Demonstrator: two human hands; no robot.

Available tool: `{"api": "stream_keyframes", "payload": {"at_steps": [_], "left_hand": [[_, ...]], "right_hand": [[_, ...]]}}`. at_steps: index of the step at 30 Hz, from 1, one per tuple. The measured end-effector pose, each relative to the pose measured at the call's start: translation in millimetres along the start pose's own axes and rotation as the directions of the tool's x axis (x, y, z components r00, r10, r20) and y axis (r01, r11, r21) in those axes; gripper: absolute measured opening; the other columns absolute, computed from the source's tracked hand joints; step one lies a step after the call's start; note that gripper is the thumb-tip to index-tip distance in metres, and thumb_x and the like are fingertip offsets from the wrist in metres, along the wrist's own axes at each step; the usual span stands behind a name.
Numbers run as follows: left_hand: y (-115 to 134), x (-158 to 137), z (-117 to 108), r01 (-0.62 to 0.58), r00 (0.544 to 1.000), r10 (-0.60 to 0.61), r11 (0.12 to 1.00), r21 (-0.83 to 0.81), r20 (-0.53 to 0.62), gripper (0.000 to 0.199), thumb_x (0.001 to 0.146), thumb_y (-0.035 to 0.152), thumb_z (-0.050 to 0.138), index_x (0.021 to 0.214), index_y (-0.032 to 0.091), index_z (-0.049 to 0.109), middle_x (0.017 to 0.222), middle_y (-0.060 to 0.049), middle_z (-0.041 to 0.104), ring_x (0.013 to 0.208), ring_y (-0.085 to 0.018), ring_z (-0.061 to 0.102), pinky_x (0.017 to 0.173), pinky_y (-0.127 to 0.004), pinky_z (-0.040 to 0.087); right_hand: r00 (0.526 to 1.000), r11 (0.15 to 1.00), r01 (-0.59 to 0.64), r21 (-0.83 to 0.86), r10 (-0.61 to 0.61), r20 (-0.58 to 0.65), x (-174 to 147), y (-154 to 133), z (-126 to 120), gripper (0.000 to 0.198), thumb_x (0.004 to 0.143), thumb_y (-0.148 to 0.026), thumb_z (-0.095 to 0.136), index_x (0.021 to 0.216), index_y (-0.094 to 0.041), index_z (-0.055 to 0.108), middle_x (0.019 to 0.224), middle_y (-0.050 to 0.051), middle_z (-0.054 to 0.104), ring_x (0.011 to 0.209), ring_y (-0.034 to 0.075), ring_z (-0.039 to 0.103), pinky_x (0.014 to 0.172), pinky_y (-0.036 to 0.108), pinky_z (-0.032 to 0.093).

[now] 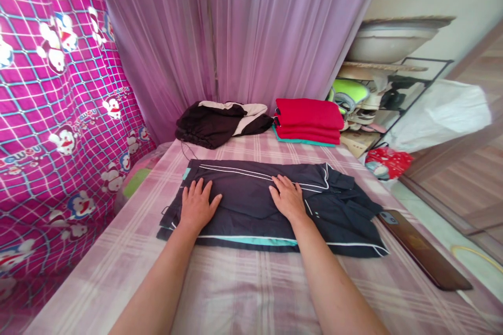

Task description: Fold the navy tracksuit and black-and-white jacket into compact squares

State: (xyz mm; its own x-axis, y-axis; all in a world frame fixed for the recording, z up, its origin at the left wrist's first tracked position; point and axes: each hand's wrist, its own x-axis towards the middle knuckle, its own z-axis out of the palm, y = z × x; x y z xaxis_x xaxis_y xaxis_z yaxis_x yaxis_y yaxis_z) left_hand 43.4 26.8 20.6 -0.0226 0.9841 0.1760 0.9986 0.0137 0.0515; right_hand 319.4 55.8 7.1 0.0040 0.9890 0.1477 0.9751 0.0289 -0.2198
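Note:
A dark navy jacket with white piping and a turquoise lining strip lies folded lengthwise across the checked sheet. On its left part rests my left hand, palm down with the fingers spread. My right hand lies flat on the jacket right of its middle, fingers pointing up and left over the white piping lines. Neither hand grasps the cloth. At the jacket's right end, the fabric is bunched in uneven folds.
Behind the jacket lie a crumpled black and white garment and a stack of folded red clothes with turquoise at its bottom. A phone with a cable lies at the right edge. Beyond stands a shoe rack; purple curtains hang behind.

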Motion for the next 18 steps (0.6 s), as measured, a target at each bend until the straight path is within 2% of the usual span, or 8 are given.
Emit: {"api": "stream_keyframes", "payload": {"at_steps": [6,13,16,18], "left_hand": [[1,1,-2,-0.021,0.995,0.02,1.0,-0.004,-0.101,0.057,0.096,0.05,0.039,0.144,0.021,0.05,0.158,-0.012,0.037,0.146,-0.035,0.029,0.118,-0.056,0.022],[1,2,-1,-0.03,0.999,0.029,0.999,0.044,0.028,0.062,0.095,0.055,0.037,0.145,0.021,0.049,0.156,-0.012,0.041,0.145,-0.038,0.032,0.118,-0.055,0.023],[2,2,0,-0.021,0.999,0.02,0.999,0.043,0.032,0.063,0.095,0.056,0.037,0.146,0.021,0.048,0.156,-0.012,0.04,0.145,-0.038,0.031,0.118,-0.055,0.022],[2,2,-1,-0.02,0.999,0.019,0.999,0.033,0.03,0.063,0.095,0.056,0.037,0.145,0.02,0.049,0.156,-0.013,0.04,0.145,-0.038,0.03,0.117,-0.056,0.022]], "right_hand": [[1.0,1.0,-0.001,0.01,0.001,0.005,0,-1,-1,0.047,0.1,-0.037,0.035,0.143,-0.024,0.05,0.153,0.008,0.044,0.143,0.023,0.035,0.117,0.051,0.02],[0.999,1.0,-0.009,0.03,0.01,-0.043,-3,-4,-10,0.047,0.1,-0.034,0.036,0.144,-0.023,0.049,0.153,0.009,0.044,0.142,0.024,0.036,0.117,0.05,0.02],[0.995,0.998,0.041,0.042,-0.037,-0.096,-7,-16,-20,0.047,0.101,-0.033,0.034,0.145,-0.024,0.048,0.154,0.009,0.042,0.143,0.024,0.034,0.118,0.051,0.017],[0.99,0.993,0.109,0.047,-0.104,-0.091,-12,-29,-23,0.048,0.101,-0.036,0.033,0.146,-0.026,0.046,0.156,0.008,0.039,0.144,0.023,0.031,0.118,0.051,0.015]]}}
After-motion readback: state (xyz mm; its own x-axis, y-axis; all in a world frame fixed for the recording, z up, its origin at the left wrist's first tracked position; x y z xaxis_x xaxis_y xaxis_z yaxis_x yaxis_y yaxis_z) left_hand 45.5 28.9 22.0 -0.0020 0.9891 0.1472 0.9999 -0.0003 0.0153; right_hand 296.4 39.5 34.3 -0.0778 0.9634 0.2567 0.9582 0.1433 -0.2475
